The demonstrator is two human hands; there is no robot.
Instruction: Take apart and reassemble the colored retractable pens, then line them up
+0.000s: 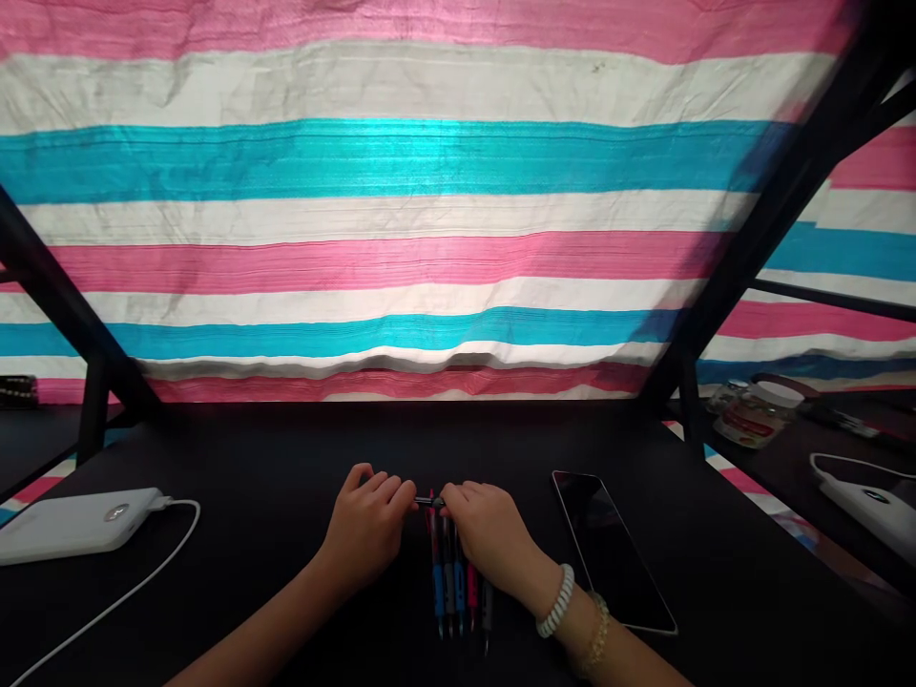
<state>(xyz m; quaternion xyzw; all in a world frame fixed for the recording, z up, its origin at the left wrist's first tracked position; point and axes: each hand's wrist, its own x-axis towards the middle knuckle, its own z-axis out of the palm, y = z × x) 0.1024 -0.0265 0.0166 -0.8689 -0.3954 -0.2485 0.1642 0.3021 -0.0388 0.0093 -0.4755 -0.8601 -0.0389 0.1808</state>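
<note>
Between my two hands a thin dark pen is held level, most of it hidden by my fingers. My left hand is closed around its left end. Closed on the other end is my right hand, with a white coil band and a beaded bracelet at the wrist. Just below and between the hands, several click pens lie side by side on the black tabletop, with blue, grey and pink grips. Their upper ends are partly covered by my right hand.
A smartphone lies right of my right hand, partly behind the forearm. At the left is a white power bank with a white cable. Black metal posts flank a striped sheet. A jar stands on the right-hand table.
</note>
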